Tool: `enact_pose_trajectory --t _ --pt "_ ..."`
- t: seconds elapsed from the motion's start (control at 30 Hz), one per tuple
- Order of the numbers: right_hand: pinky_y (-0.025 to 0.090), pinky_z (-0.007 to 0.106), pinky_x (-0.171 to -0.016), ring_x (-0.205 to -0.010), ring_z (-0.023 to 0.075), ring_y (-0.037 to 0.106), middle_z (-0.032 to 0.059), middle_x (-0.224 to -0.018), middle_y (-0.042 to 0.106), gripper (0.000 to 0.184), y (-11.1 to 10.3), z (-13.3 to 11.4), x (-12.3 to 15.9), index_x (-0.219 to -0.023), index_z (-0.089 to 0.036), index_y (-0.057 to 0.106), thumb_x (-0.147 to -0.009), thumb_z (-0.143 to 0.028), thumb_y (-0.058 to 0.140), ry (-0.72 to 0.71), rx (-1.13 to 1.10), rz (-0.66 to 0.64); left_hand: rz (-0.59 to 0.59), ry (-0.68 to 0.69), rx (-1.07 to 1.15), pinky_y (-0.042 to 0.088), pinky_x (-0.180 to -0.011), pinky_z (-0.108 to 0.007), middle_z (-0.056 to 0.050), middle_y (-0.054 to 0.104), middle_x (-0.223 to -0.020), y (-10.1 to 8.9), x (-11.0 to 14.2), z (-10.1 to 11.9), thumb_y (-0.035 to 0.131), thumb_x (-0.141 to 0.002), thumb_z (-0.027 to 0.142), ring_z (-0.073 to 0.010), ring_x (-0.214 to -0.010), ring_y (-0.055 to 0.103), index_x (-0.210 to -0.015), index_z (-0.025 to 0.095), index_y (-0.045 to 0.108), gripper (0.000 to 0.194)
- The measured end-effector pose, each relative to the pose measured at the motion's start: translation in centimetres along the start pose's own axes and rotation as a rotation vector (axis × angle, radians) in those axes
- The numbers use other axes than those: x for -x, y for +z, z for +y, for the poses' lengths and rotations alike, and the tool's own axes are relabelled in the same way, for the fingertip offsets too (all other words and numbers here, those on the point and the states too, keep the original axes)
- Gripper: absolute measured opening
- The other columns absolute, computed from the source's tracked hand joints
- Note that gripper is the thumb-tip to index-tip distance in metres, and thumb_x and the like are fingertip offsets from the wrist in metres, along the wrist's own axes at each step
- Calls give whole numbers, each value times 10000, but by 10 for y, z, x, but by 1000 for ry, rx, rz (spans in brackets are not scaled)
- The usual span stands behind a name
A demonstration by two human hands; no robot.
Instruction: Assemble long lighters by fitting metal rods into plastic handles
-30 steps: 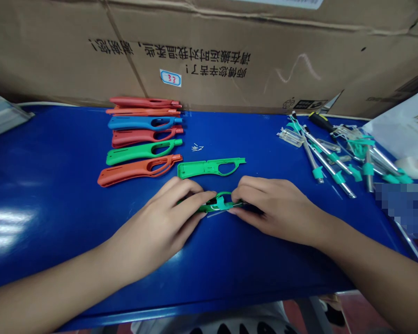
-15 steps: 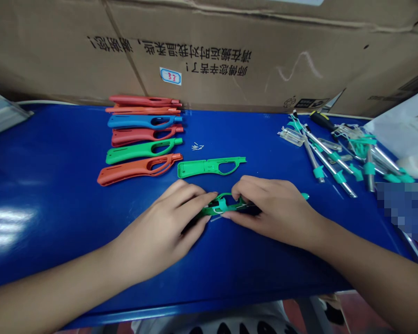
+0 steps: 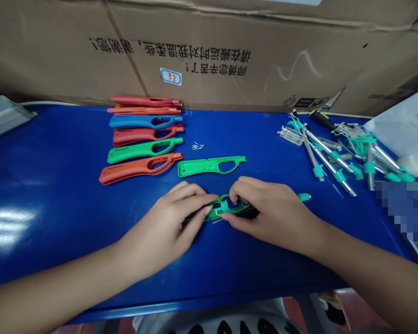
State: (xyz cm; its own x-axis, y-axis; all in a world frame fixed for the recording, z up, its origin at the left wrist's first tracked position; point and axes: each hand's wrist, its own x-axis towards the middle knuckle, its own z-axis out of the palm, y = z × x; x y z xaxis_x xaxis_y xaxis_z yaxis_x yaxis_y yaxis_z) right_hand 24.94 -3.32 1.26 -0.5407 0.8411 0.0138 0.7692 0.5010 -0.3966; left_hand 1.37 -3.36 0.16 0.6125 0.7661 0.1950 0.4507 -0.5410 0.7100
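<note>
Near the middle of the blue desk [image 3: 230, 271], the left hand [image 3: 170, 218] pinches the left part of a green casing [image 3: 214, 213] between thumb and fingers, while the right hand [image 3: 275, 211] curls thumb and forefinger around its right part, beside a teal piece [image 3: 225, 206] set in it. Just beyond lies a loose green half-shell [image 3: 200, 168], with small pale pins [image 3: 197, 146] farther off. Six coloured handles [image 3: 132, 136] line up at left, and metal tubes [image 3: 329, 165] with teal fittings are heaped at far right.
</note>
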Motion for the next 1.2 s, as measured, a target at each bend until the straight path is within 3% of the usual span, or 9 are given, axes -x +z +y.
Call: enact_pose_trajectory --t 0.3,0.5,0.73,0.9,1.03,1.2 --pt "344 276 -619 -718 140 569 -22 -902 632 225 0 0 1 -947 -238 554 -950 -436 662 -7 -14 -1 4 -70 95 533 -784 -295 -29 679 -971 -1 -3 0 537 -1015 157 -155 -903 633 -1248 250 720 311" --pt "338 275 -603 -737 148 591 -8 -914 637 334 0 1 0 -952 -236 571 -915 -553 670 -11 -28 3 16 -66 103 551 -794 -310 -46 703 -991 -1 -2 0 535 -1015 171 -170 -912 653 -1236 245 728 303" --pt "355 276 -615 -719 135 571 -16 -899 625 183 0 0 1 -947 -231 575 -957 -406 627 -19 -12 4 6 -73 112 534 -811 -294 -23 693 -1001 -1 -1 0 548 -1015 164 -150 -918 642 -1248 257 722 306" --pt "379 271 -631 -736 134 581 -19 -926 639 195 0 2 2 -970 -236 579 -952 -415 656 -20 -44 -2 -14 -68 85 526 -811 -290 -26 664 -994 -3 0 0 522 -1027 167 -150 -919 627 -1267 248 708 314" --pt "392 270 -653 -787 143 610 -12 -956 656 234 -2 7 1 -1016 -237 600 -960 -456 663 -39 -41 -17 -28 -27 24 527 -827 -284 -45 622 -1038 -2 -1 -3 486 -1038 152 -142 -924 615 -1305 206 675 332" --pt "392 272 -662 -808 140 610 10 -959 656 224 -11 14 0 -1033 -214 604 -1052 -412 503 -105 -25 29 16 109 -151 516 -971 -341 -103 609 -1192 -5 0 -7 507 -1029 148 -188 -1096 598 -1330 137 631 326"
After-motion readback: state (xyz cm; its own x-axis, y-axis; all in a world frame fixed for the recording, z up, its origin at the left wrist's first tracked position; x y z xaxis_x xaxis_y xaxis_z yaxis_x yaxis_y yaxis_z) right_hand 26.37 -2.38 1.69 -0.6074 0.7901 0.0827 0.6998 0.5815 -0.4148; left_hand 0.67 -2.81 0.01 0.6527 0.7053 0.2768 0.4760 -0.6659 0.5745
